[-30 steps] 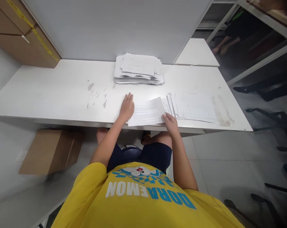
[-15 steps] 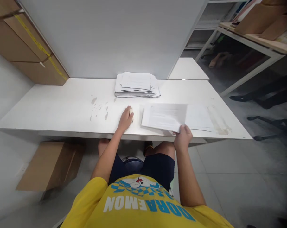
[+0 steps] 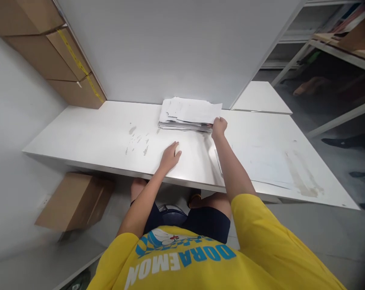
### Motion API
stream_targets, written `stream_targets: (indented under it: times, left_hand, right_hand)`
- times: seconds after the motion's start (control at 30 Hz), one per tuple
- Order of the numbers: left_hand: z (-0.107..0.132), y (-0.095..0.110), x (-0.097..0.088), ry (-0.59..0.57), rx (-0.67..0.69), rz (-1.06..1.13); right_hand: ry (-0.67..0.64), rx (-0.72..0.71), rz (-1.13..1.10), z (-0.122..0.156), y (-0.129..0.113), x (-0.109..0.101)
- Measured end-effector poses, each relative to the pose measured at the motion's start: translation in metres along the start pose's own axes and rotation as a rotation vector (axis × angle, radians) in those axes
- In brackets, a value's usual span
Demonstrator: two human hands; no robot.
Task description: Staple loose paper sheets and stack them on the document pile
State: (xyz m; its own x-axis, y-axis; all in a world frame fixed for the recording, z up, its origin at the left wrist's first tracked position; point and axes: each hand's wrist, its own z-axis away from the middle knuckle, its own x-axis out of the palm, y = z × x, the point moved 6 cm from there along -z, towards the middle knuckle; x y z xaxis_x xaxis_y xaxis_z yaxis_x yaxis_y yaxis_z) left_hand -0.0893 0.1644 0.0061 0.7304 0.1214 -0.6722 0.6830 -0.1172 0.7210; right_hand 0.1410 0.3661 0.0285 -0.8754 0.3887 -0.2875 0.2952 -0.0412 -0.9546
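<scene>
My left hand [image 3: 169, 158] rests near the front of the white table, its fingers closed around a small cream-coloured object [image 3: 177, 149] that is mostly hidden. At the back, against the grey panel, lies a thick, uneven stack of papers [image 3: 173, 124]. My right hand [image 3: 219, 127] reaches to the right end of this stack and pinches the corner of a white sheet of paper [image 3: 206, 111] lying over its top. Right of centre, partly behind my right forearm, more white sheets [image 3: 261, 165] lie flat on the table.
The white table [image 3: 94, 133] has worn marks on its surface. Taped cardboard boxes [image 3: 61, 56] are stacked at the back left, and another cardboard box [image 3: 64, 201] stands under the table. A tall grey panel [image 3: 176, 48] rises behind. Shelving [image 3: 303, 24] is at the far right.
My right hand has moved from the table's front edge up to the stack, carrying the paper with it. My left hand still holds the small cream object. The view has shifted left.
</scene>
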Motion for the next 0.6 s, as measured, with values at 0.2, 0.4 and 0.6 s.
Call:
stream_targets:
  times: [0.2, 0.4, 0.6]
  left_hand:
    - [0.002, 0.001, -0.004, 0.022, 0.015, -0.006]
    - [-0.008, -0.004, -0.011, 0.022, 0.018, -0.026]
    - [-0.014, -0.004, -0.006, 0.02, 0.067, -0.059]
  right_hand:
    - [-0.006, -0.086, 0.395, -0.007, -0.004, 0.016]
    - [-0.064, -0.257, 0.68, 0.009, -0.009, -0.036]
    - [-0.13, -0.216, 0.885, 0.101, 0.063, -0.152]
